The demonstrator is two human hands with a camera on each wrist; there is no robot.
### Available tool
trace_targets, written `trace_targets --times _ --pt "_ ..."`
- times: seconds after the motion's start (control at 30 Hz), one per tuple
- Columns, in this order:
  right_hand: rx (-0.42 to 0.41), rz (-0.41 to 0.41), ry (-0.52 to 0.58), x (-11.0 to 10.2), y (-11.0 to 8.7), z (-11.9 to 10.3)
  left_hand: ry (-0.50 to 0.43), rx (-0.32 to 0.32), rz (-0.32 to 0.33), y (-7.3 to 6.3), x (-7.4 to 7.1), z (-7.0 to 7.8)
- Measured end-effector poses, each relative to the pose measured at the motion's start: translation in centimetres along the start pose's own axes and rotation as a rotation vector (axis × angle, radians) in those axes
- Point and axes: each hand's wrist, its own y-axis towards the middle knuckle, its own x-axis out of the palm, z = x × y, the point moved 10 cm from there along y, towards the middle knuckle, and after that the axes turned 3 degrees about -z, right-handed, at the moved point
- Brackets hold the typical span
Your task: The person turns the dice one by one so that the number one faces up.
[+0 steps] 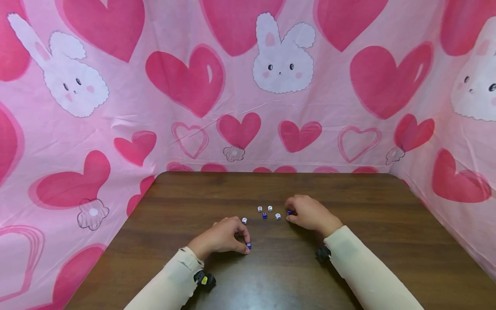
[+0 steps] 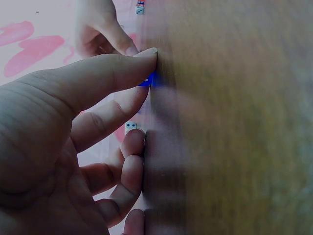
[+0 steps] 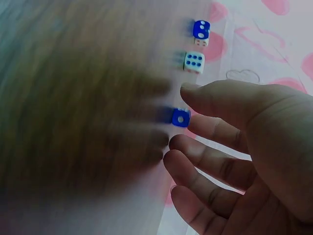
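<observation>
My left hand pinches a blue die with white dots between thumb and forefinger, low at the tabletop. In the left wrist view only a strip of that blue die shows between the fingertips. Further right, my right hand surrounds another blue die. The right wrist view has this blue die on the table, one dot facing the camera, with a gap to the thumb; whether a finger behind touches it I cannot tell. A white die lies just beyond the left hand.
Between the hands lie a blue die and three white dice, the nearest white die beside the right hand. Brown wood makes up the table. A pink cloth with hearts and rabbits hangs around its back and sides.
</observation>
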Motion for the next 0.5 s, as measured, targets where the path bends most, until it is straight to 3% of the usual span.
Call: trace_targets --times 0.5 --pt "-0.016 0.016 -0.096 0.2 0.5 -1.6 -0.021 0.001 -0.002 -0.2 -0.1 0.2"
